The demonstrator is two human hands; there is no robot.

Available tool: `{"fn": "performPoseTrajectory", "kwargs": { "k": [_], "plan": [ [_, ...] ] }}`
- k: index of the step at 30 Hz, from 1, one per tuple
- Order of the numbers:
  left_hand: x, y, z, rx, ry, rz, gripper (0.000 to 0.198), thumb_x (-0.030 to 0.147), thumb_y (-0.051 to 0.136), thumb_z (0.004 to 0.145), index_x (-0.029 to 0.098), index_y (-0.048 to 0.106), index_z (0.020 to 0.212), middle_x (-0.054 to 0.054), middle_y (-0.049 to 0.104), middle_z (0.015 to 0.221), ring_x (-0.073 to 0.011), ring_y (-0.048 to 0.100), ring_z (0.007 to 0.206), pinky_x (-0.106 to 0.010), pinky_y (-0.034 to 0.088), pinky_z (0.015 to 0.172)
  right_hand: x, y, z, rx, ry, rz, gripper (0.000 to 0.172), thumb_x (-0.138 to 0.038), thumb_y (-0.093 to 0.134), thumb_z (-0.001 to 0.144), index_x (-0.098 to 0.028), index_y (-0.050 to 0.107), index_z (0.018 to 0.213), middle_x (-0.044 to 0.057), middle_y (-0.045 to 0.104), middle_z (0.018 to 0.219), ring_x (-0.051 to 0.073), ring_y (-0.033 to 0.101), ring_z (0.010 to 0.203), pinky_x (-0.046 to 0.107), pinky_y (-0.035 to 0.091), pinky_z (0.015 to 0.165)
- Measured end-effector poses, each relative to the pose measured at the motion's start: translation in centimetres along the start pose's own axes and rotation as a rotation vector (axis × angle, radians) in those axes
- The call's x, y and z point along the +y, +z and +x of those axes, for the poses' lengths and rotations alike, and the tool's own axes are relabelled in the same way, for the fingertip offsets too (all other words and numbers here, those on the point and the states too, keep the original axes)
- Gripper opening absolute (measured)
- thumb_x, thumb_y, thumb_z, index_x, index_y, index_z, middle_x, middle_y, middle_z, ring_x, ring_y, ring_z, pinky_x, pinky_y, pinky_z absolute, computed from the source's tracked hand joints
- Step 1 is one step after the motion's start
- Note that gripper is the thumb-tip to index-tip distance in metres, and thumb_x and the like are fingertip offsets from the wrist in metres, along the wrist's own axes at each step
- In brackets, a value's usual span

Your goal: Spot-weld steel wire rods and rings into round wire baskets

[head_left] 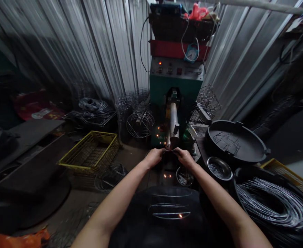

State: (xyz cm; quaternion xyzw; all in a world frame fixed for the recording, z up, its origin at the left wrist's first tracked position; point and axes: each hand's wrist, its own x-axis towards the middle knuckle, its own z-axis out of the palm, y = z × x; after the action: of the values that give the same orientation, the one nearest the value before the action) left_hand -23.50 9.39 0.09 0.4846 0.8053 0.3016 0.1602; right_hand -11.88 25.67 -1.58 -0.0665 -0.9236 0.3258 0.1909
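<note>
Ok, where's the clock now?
The blue clock is near the top of the head view, right of centre, on the machine, above and right of the switches.

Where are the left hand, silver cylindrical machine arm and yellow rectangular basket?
Left hand (155,157), head view: back of the hand.
Silver cylindrical machine arm (173,115), head view: mid-shaft.
Yellow rectangular basket (75,166), head view: near rim.

the left hand (155,157) and right hand (184,158) pinch a thin wire (169,151) at the tip of a metal arm (173,117) on a green machine (156,86), whose red light (160,63) glows. sparks (165,176) show below. curved wires (169,205) lie across the dark lap (167,234). to the left stands a yellow basket (74,166); to the right sit a black pan (251,137), a bowl (226,166) of small metal bits (215,170) and a tub (254,171) with a big wire coil (293,213). a blue clock (192,54) hangs above
</note>
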Motion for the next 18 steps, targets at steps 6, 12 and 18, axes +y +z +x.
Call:
{"fn": "performPoseTrajectory", "kwargs": {
  "k": [6, 12, 18],
  "plan": [
    [0.5, -0.4, 0.0, 0.002, -0.011, 0.103, 0.046, 0.008, 0.046, 0.068, 0.022, 0.057, 0.109, -0.005, 0.067, 0.090, -0.0177, 0.060, 0.085, -0.023, 0.041, 0.073, 0.4, -0.8, -1.0, 0.004, 0.198, 0.122, 0.035, -0.047, 0.037, 0.079, -0.018, 0.053, 0.068, -0.001, 0.047, 0.058, 0.012, 0.044, 0.056, 0.022, 0.033, 0.053],
    [0.4, -0.4, 0.0, 0.001, 0.006, 0.125, 0.046, 0.007, 0.045, 0.068, 0.021, 0.057, 0.110, -0.005, 0.067, 0.088, -0.0168, 0.059, 0.084, -0.022, 0.041, 0.072, 0.5, -0.8, -2.0, 0.017, 0.285, 0.158, 0.040, -0.053, 0.036, 0.076, -0.018, 0.048, 0.060, -0.002, 0.042, 0.056, 0.012, 0.041, 0.056, 0.023, 0.032, 0.053],
    [0.1, -0.2, 0.1, 0.026, 0.057, 0.135, 0.043, 0.008, 0.043, 0.070, 0.020, 0.058, 0.109, -0.007, 0.067, 0.087, -0.0181, 0.060, 0.082, -0.023, 0.041, 0.068, 0.3, -0.5, -2.3, 0.048, 0.344, 0.185, 0.042, -0.057, 0.040, 0.071, -0.019, 0.043, 0.054, -0.003, 0.037, 0.053, 0.011, 0.035, 0.052, 0.023, 0.028, 0.050]
  ]
}}
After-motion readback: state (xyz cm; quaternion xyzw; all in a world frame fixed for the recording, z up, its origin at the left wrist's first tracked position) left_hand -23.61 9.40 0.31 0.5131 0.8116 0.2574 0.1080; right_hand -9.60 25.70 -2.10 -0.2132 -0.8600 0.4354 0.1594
